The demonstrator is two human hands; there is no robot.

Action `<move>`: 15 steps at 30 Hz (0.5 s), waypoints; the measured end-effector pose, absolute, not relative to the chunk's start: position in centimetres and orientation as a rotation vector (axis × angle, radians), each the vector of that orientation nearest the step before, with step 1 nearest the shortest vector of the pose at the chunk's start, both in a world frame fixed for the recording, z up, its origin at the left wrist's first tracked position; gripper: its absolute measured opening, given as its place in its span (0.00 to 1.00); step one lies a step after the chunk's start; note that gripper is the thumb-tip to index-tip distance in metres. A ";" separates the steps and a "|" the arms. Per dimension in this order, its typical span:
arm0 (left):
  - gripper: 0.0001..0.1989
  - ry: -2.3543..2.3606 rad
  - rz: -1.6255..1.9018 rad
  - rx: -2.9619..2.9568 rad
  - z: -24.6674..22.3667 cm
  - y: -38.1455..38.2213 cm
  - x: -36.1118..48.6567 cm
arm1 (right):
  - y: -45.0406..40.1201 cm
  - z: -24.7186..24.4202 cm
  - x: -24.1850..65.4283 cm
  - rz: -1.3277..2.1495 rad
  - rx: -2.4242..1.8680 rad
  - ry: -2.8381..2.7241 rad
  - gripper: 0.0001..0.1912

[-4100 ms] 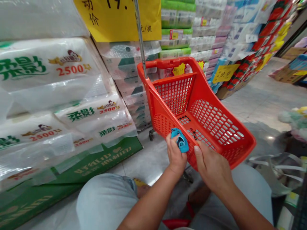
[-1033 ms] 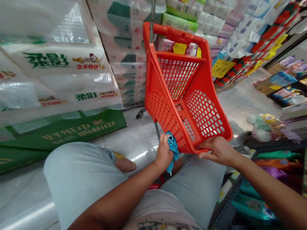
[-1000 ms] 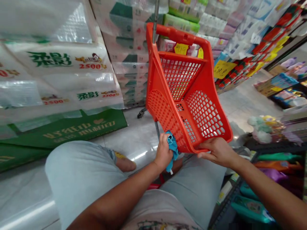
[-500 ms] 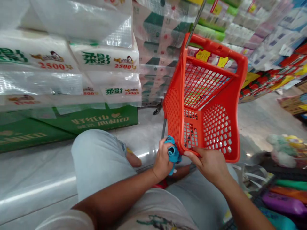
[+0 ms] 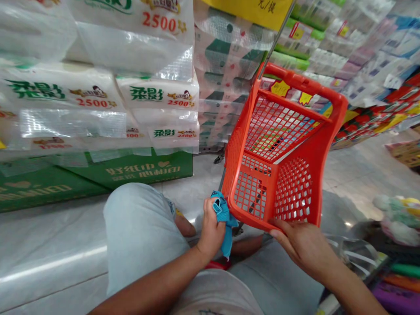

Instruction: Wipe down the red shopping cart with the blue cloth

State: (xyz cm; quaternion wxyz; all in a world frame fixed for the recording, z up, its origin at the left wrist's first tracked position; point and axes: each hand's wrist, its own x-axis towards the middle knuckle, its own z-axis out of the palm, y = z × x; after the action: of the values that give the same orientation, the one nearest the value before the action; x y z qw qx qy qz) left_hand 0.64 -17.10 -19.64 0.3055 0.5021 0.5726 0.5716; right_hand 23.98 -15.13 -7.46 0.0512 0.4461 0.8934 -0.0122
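Note:
A red plastic shopping basket with perforated walls stands tilted in front of me, on a metal frame with a caster. My right hand grips its near rim, thumb outside and fingers over the edge. In my left hand is a bunched blue cloth, closed in the fingers beside the basket's near left corner. One end of the cloth hangs down. Whether the cloth touches the basket I cannot tell. The basket's inside shows nothing but its grid floor and walls.
Packs of tissue paper are stacked at the left on green cartons. More packs with price tags stand behind the basket. Plush toys and a purple item are at the right. My knees flank the basket's near end.
The basket has tipped, its near rim now lower and further left in view. My right hand has moved down with the rim. My left hand and the cloth have shifted slightly left.

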 end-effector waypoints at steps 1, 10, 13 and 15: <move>0.16 1.507 1.523 1.328 -19.5 -17.3 0.9 | -15.3 -7.8 24.1 0.052 1.372 2.724 0.27; 0.12 1.557 1.610 1.286 -18.9 -15.8 -1.7 | -17.3 -9.2 18.4 0.225 1.557 2.665 0.24; 0.11 1.640 1.567 1.156 -20.9 -15.2 -1.9 | -16.8 -8.3 17.1 0.076 1.519 2.785 0.24; 0.10 1.638 1.558 1.151 -21.2 -15.7 -1.1 | -16.2 -7.5 17.1 0.053 1.489 2.870 0.24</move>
State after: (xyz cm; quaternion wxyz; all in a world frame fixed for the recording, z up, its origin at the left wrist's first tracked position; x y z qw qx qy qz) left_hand -1.08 -15.69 -21.17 0.2978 0.4330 0.6165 0.5863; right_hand 17.05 -16.17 -7.48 -0.0463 0.4600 0.8865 0.0164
